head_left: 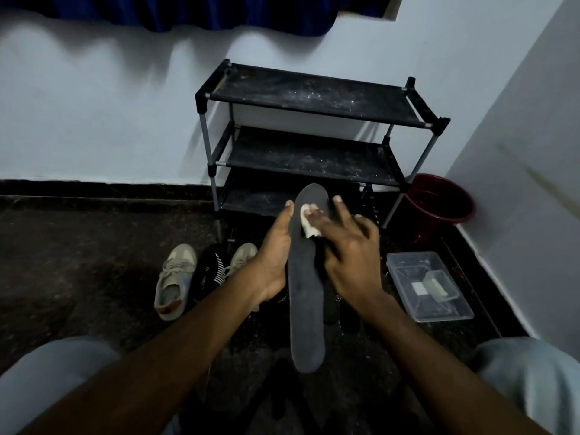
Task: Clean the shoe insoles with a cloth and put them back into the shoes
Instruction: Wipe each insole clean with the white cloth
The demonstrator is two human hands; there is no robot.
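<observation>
a beige shoe (174, 279) lies on the floor (78, 246). the left hand (274, 255) grips the dark insole (306, 293) by its left edge, above the floor. the right hand (351, 252) presses a white cloth (309, 227) onto its toe end with spread fingers.

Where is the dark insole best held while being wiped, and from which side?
Grip the insole at mid-length on its left edge, coming from the left, as the left hand does. It is long, thin and flat, so a middle hold likely steadies it and leaves the toe end free for the cloth under the right hand.
</observation>
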